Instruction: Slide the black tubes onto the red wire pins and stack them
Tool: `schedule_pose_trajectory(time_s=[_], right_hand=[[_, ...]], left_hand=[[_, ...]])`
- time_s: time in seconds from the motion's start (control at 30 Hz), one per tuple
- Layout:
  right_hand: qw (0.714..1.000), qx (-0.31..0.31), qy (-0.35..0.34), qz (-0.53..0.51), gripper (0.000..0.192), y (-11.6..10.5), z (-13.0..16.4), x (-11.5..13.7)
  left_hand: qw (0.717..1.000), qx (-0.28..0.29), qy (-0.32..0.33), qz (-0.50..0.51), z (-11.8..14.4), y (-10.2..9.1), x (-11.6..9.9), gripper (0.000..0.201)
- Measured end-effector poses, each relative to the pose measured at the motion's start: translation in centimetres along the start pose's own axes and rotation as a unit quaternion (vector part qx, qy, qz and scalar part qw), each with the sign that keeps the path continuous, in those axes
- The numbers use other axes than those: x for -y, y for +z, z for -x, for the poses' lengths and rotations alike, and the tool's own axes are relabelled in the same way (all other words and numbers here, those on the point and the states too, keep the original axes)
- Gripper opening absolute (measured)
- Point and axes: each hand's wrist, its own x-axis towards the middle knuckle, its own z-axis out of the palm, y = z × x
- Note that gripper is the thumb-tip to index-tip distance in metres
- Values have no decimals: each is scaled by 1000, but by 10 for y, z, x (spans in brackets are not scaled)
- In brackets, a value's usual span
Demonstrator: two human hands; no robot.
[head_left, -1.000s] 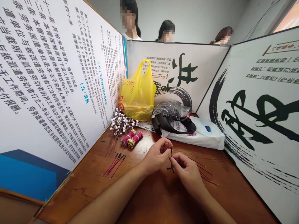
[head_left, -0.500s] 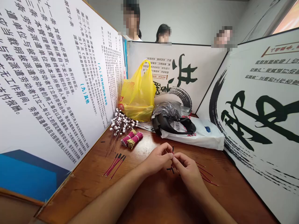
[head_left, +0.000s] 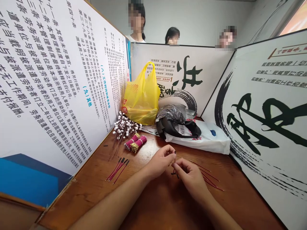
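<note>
My left hand (head_left: 164,162) is closed in a pinch around the black-sleeved top of a thin red wire (head_left: 175,158). Just below, my right hand (head_left: 188,174) pinches the same wire between thumb and forefinger; most of its length is hidden by the fingers. Small black sleeves (head_left: 177,175) lie on the table under my hands, partly covered. Several red wires (head_left: 213,182) stick out past my right hand on the table. To the left of my hands lie several red wires with black ends (head_left: 117,171).
Two banded bundles of red wires (head_left: 138,143) lie beside white-tipped thin stems (head_left: 126,126). Behind them stand a yellow plastic bag (head_left: 141,95), a black strap (head_left: 165,127) and a white plastic bag (head_left: 211,140). Printed panels (head_left: 263,111) wall in the wooden table (head_left: 153,204). Several people are beyond.
My hands have drawn slightly apart, the left a little up and the right a little down and left. The wire between them now shows upright.
</note>
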Motion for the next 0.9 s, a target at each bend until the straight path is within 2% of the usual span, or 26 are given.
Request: schedule_pose_trajectory(time_s=[0.13, 0.23, 0.27, 0.33, 0.4, 0.47, 0.57, 0.67, 0.77, 0.8, 0.9], right_hand=[[997, 42, 0, 58, 30, 0, 1, -2], [991, 66, -9, 120, 29, -14, -3, -8], [990, 58, -9, 132, 30, -21, -5, -11], [989, 38, -1, 146, 30, -35, -11, -19], [988, 15, 15, 151, 31, -46, -16, -26], [987, 7, 24, 157, 31, -49, -19, -31], [984, 21, 25, 172, 31, -45, -19, -32], [983, 39, 23, 176, 31, -38, -17, -31], [983, 44, 22, 178, 32, -37, -17, -31], [982, 43, 21, 181, 32, -38, -17, -31], [981, 40, 15, 188, 31, -40, -17, -31]], left_hand=[[998, -63, 18, -6, -6, -5, 1, 10], [987, -79, 31, -138, -7, -11, 1, 7], [974, -62, 41, -215, -6, -12, 1, 8], [930, -4, 59, -364, -2, -13, 4, 11], [886, 50, 62, -456, 1, -13, 7, 12], [862, 64, 54, -500, 2, -14, 9, 11], [838, 39, 34, -543, -2, -24, 1, 14], [815, 3, -21, -580, 2, -53, -26, 20], [811, -39, -125, -571, 23, -99, -59, 19], [806, -81, -151, -566, 33, -116, -66, 18], [768, -182, -222, -572, 64, -165, -65, 17]])
